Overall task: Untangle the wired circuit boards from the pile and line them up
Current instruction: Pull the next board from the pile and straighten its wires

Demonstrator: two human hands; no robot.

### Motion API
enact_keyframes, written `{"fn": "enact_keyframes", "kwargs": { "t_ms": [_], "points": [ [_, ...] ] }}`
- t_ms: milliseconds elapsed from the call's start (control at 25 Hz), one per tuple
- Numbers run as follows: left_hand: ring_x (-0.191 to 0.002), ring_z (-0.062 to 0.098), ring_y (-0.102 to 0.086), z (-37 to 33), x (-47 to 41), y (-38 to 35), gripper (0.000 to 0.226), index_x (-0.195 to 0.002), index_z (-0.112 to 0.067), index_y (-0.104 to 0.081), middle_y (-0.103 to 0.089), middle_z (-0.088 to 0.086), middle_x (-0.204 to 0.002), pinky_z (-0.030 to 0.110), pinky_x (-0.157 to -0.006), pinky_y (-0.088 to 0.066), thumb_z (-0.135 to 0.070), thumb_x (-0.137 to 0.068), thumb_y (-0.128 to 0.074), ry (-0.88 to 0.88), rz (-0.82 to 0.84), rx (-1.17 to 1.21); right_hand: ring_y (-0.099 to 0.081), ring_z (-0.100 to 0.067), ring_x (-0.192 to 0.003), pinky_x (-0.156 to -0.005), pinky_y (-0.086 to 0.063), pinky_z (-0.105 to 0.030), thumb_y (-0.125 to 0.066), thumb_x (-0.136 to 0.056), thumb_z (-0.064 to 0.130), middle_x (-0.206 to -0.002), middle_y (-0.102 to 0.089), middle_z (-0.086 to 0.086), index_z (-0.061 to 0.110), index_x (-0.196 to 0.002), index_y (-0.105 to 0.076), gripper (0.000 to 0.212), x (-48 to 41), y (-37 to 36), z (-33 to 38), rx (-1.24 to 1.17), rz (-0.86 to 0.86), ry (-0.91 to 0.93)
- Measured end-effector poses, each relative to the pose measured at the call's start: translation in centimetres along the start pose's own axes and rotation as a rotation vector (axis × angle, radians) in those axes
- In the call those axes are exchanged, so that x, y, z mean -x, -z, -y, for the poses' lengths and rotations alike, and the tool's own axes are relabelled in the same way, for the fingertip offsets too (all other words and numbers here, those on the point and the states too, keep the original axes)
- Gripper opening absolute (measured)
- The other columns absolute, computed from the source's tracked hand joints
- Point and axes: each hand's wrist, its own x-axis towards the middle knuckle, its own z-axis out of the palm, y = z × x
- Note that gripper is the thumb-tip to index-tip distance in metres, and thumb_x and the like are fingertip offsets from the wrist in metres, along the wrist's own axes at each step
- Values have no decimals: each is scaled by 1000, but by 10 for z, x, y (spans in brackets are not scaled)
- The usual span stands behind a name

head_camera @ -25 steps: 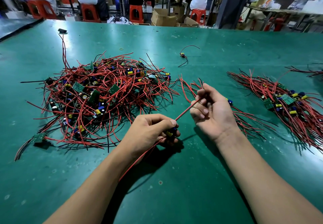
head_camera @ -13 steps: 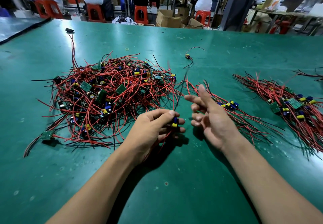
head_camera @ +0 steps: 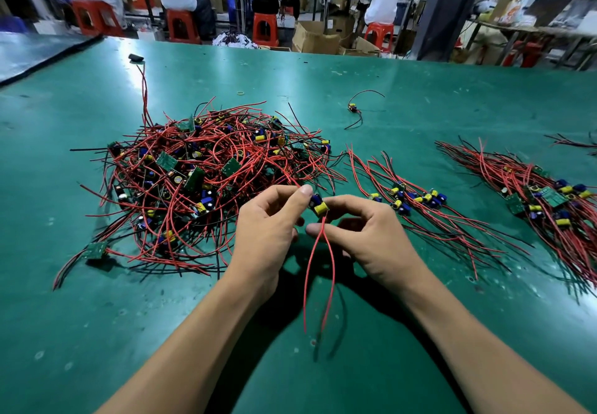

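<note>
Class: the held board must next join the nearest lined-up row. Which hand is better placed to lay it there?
Probably the right hand: it grips the board too, and the row lies just to its right, while the left hand is on the pile side.
</note>
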Motion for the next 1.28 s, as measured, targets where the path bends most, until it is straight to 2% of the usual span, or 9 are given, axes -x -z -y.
{"fn": "enact_keyframes", "kwargs": {
  "t_ms": [160,360,520,640,760,880,1000,1080,1280],
  "points": [
    [-55,10,-53,-5,2,0,10,-70,-21,-74,-70,0,-75,22,-53,-39,-27,-77,-76,98,26,126,-56,-11,-52,-51,-49,-23,-81,-79,37,-81,-73,0,25,-99,-77,23,-2,-2,3,-156,-118,78],
    [-54,10,-60,-9,6,-2,4,-72,-26,-78,-74,-1,-79,19,-54,-44,-29,-72,-76,131,68,172,-56,-13,-49,-45,-45,-22,-74,-85,34,-90,-73,-5,18,-93,-77,19,-7,0,9,-462,-60,-87],
    [-56,13,-64,-5,6,-1,8,-81,-19,-78,-75,4,-84,20,-55,-48,-17,-73,-76,144,134,138,-52,-11,-46,-44,-42,-21,-68,-81,36,-83,-72,-4,13,-85,-74,24,-10,3,11,-525,-118,-162],
    [-60,18,-67,-3,6,-1,19,-90,-10,-76,-75,13,-94,23,-55,-54,0,-76,-67,256,247,195,-44,-6,-48,-49,-35,-19,-64,-83,37,-73,-62,3,17,-84,-73,22,-9,16,15,-602,-3,-229],
    [-61,21,-68,-5,6,-2,33,-106,-5,-71,-72,17,-94,27,-57,-57,-23,-79,-66,374,353,231,-27,-11,-57,-52,-19,-26,-66,-85,35,-76,-44,-14,15,-90,-73,22,-6,25,17,-478,171,-291],
    [-62,20,-70,-5,8,-4,43,-102,-16,-77,-72,11,-80,27,-58,-58,-46,-72,-67,376,414,161,-22,-19,-64,-55,-15,-31,-65,-86,39,-90,-29,-18,19,-93,-76,23,-6,25,17,-306,181,-298],
    [-65,22,-72,-2,10,-3,44,-101,-9,-72,-74,15,-83,28,-60,-59,-37,-67,-74,366,423,164,-35,-26,-71,-60,-29,-29,-64,-86,40,-95,-41,-21,17,-98,-78,29,-7,23,15,-296,187,-310],
    [-68,25,-72,2,10,-2,42,-102,-2,-66,-74,19,-86,29,-62,-59,-24,-68,-76,384,426,162,-44,-20,-64,-58,-41,-25,-65,-85,42,-91,-52,-20,18,-100,-78,31,-6,23,13,-269,209,-315],
    [-73,30,-73,4,8,-2,19,-84,-12,-77,-73,22,-86,32,-66,-60,-16,-66,-77,382,402,142,-35,-11,-51,-46,-33,-20,-82,-70,42,-61,-41,-5,15,-87,-74,32,-10,26,6,-262,41,-295]
  ]
}}
